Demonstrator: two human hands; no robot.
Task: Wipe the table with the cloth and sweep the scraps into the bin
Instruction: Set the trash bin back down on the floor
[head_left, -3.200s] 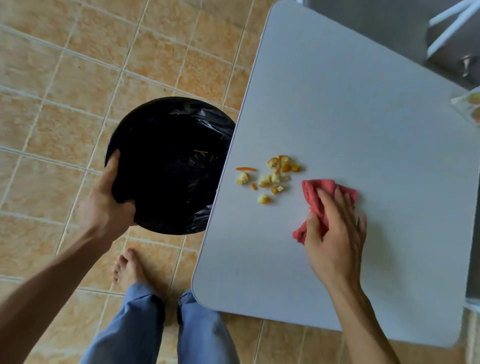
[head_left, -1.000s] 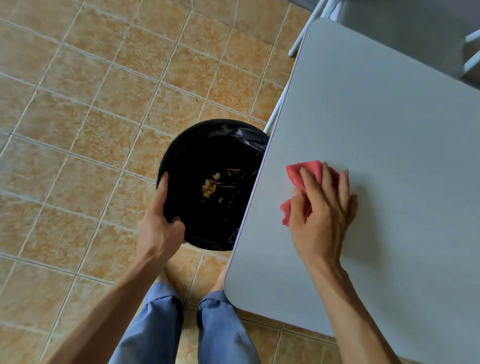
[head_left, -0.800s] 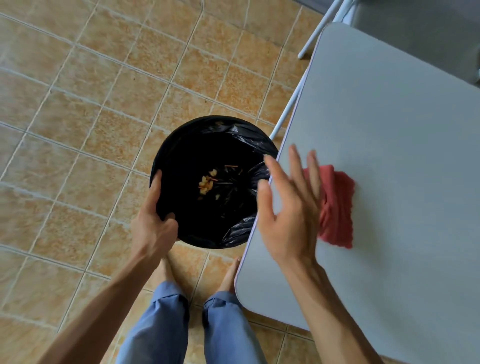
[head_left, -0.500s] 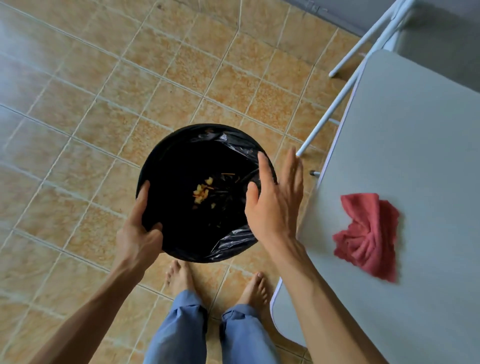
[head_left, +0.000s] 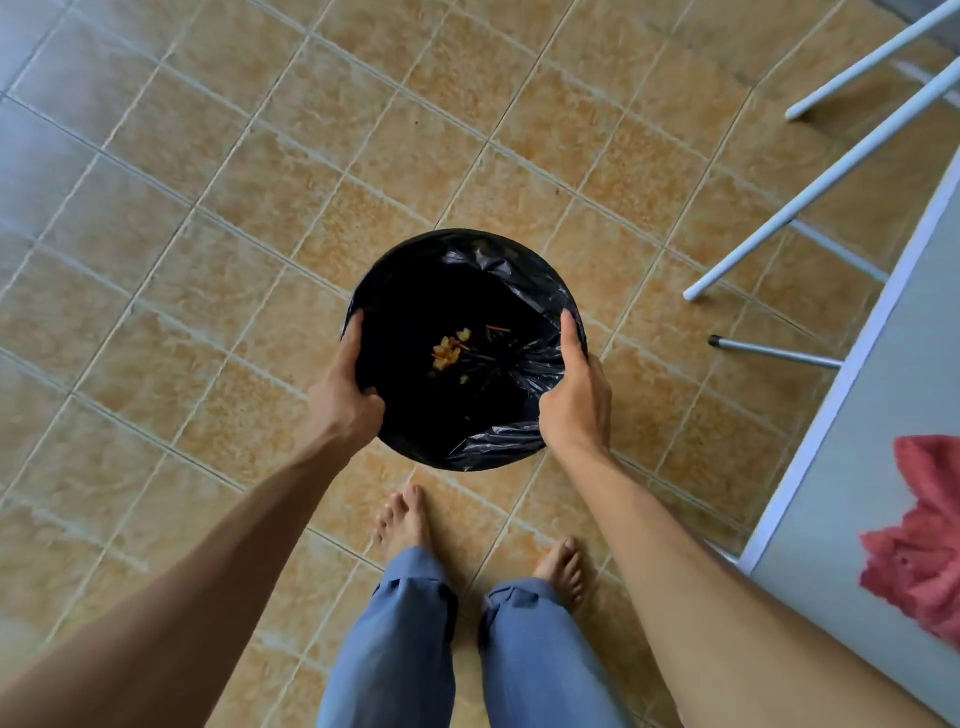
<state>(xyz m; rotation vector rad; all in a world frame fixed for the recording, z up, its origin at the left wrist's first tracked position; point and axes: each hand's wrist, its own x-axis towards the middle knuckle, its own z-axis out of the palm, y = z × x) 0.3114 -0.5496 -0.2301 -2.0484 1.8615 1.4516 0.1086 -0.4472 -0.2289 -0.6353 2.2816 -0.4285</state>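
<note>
A round bin (head_left: 467, 275) lined with a black plastic bag is over the tiled floor in front of me. Yellow and orange food scraps (head_left: 448, 349) lie at its bottom. My left hand (head_left: 349, 400) grips the bin's left rim, thumb inside. My right hand (head_left: 574, 400) grips the right rim the same way. The red cloth (head_left: 919, 540) lies crumpled and alone on the grey table (head_left: 841, 519) at the right edge of the view, apart from both hands.
White metal legs (head_left: 810, 192) of the table or a chair slant across the upper right above the floor. My bare feet (head_left: 405, 519) and blue trouser legs stand just behind the bin. Tan tiled floor (head_left: 182, 234) spreads to the left.
My right hand left the red cloth on the table and took hold of the bin's right rim. The bin has come away from the table edge. The scraps went from the table into the bin.
</note>
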